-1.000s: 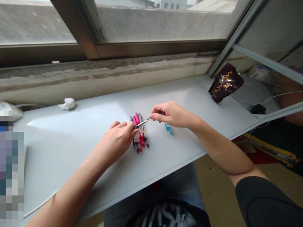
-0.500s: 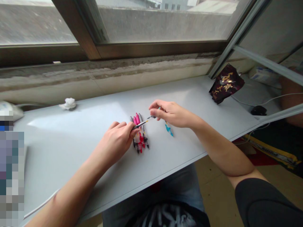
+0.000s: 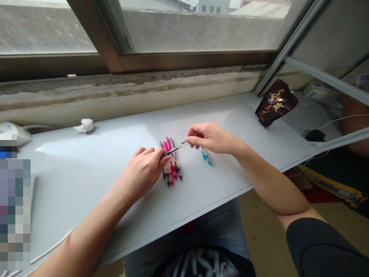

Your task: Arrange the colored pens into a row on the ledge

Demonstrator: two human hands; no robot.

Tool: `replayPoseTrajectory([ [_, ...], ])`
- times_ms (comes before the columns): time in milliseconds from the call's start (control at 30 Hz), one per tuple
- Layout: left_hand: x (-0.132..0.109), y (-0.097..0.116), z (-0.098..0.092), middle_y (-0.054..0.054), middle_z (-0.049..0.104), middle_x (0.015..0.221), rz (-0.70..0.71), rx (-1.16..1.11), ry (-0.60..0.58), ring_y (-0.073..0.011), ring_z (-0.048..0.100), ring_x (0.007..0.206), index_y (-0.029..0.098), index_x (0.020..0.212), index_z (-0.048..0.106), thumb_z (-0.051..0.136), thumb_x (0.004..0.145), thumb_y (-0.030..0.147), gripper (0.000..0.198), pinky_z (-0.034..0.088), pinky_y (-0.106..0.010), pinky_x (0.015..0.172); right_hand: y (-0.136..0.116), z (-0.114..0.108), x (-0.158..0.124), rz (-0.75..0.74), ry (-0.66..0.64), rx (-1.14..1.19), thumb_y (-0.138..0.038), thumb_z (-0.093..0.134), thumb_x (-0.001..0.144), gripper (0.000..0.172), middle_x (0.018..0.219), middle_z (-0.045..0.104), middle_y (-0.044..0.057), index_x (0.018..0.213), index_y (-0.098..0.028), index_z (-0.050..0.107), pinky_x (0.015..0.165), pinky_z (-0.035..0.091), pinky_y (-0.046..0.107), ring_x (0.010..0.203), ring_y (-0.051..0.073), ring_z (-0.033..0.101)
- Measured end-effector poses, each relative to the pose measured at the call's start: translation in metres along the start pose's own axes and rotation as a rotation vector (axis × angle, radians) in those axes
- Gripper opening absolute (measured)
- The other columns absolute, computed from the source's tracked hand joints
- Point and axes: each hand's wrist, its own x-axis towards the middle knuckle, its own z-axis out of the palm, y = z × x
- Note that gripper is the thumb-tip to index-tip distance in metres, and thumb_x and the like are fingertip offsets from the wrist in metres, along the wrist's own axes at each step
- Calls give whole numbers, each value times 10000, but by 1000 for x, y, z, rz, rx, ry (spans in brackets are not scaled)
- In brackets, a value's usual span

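A thin pen refill (image 3: pixel 174 148) lies in the air between our two hands, above a small bunch of pens (image 3: pixel 171 163). It slants a bit, with its left end low and its right end high. Its dark left end is in our left hand (image 3: pixel 141 171). The left fingers (image 3: pixel 150 154) curl over it, and the thumb presses it from the other side, so this hand pinches it tight. Its thin right end reaches our right hand (image 3: pixel 211 137). There, our thumb and pointer finger (image 3: pixel 190 135) come close together and seem to pinch the tip, but it is too small to be sure. The other right fingers bend softly and do not press together.

The pens lie side by side under the refill, and we can see pink, red and black parts. A small teal pen part (image 3: pixel 206 157) lies just to the right of them, under our right hand. All of this is on a white shelf (image 3: pixel 86 165) by a window. A crumpled white tissue (image 3: pixel 86 125) sits far to the left, and a dark red bag with gold marks (image 3: pixel 276 103) leans far to the right.
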Motion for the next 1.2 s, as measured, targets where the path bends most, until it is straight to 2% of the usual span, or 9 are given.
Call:
replayPoseTrajectory([
  [100,0,3,-2,-64,702,815,-38,-99,25,-262,615,709,217,991,584,318,1158,409,368,481,-405,780,2,-2,1,-94,50,116,-407,805,928,292,738,663,-6,911,-143,682,631,423,263,668,109,564],
  [200,-1,6,-5,-37,669,772,-102,-202,53,-250,590,706,232,974,572,354,1146,415,333,478,-370,740,5,-4,2,-156,116,229,-329,838,889,245,728,622,-31,970,-146,698,588,385,246,640,91,504],
  [367,0,8,-6,-26,652,774,-155,-282,66,-239,604,728,236,978,577,397,1122,403,285,486,-358,755,7,-6,5,-225,183,381,-298,903,805,445,1001,752,35,1139,-172,637,728,534,254,784,112,646],
  [500,2,8,-6,-29,663,785,-177,-294,73,-231,610,733,234,988,594,408,1112,409,283,500,-360,779,8,-8,6,-246,223,375,-318,907,807,441,1043,759,46,1124,-174,635,747,554,254,780,105,645],
  [667,2,10,-7,-26,675,785,-184,-301,91,-225,604,724,229,994,620,430,1106,414,288,513,-365,798,8,-8,7,-241,213,381,-309,912,803,423,1062,771,57,1107,-165,656,716,543,249,741,95,627],
  [867,1,12,-7,-19,656,780,-165,-312,99,-227,599,730,230,1024,622,420,1114,396,277,501,-346,776,11,0,8,-177,123,345,-299,882,830,303,918,767,49,1035,-141,725,694,522,265,737,122,643],
  [1033,0,12,-4,-14,651,773,-116,-326,95,-230,602,736,232,1009,606,421,1120,361,252,474,-327,718,9,-1,6,-155,87,241,-354,897,825,329,798,740,30,1036,-134,771,634,466,260,697,128,608],
  [1133,0,10,-3,-5,641,755,-78,-305,109,-223,582,693,234,993,592,418,1130,364,257,462,-331,714,4,-1,3,-108,114,116,-474,842,887,358,685,713,23,887,-123,774,598,420,254,618,112,573],
  [1200,0,9,-2,-5,651,764,-55,-285,108,-224,589,693,227,1028,594,412,1139,366,254,461,-337,729,1,1,1,-68,133,19,-566,756,948,482,609,686,19,745,-129,734,580,396,252,561,101,552],
])
